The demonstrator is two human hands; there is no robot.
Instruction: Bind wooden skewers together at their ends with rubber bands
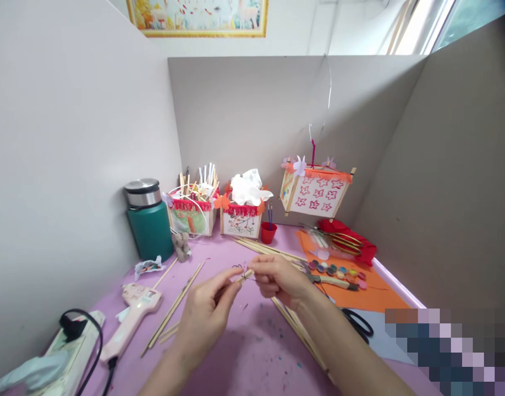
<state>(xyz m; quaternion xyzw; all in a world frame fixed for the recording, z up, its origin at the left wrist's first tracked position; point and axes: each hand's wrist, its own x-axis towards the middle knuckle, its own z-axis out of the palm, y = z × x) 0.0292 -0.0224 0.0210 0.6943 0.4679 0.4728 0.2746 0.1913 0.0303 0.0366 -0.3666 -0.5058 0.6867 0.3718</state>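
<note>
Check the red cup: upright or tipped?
Upright. The red cup stands on the purple tabletop, base down and rim on top, with thin blue brushes poking up out of it.

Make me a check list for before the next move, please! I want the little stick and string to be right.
1. Left grip on the little stick: ok, thumb and fingers pinch it.
2. Right grip on the stick or the string: cannot tell which, but its fingers are closed beside the stick.
3. Dark string around the stick: ok. Whether it is tight: cannot tell.
4. Glue gun away from both grips: ok, it lies on the table. Whether it is hot: cannot tell.
5. Loose sticks tidied together: not ok, they are spread about the table.
</note>
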